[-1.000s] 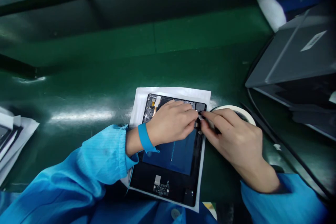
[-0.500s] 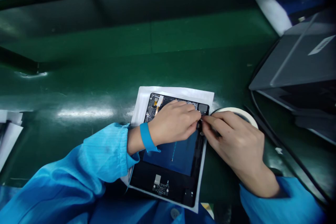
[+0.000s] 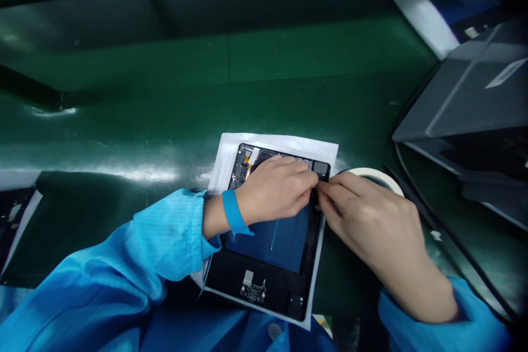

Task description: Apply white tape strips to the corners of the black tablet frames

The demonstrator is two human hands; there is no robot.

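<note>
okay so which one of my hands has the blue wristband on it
Your left hand, the one reaching over the opened device. The blue wristband sets it apart: your right hand shows none.

The pale scrap between the hands (image 3: 280, 187) (image 3: 377, 214) is now hidden, while more dark board (image 3: 12, 217) shows far left.

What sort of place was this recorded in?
Probably an electronics assembly or repair bench: an opened tablet-like device shows its circuitry on a white sheet, over a green work surface, and the person wears a blue wristband, possibly anti-static.
</note>
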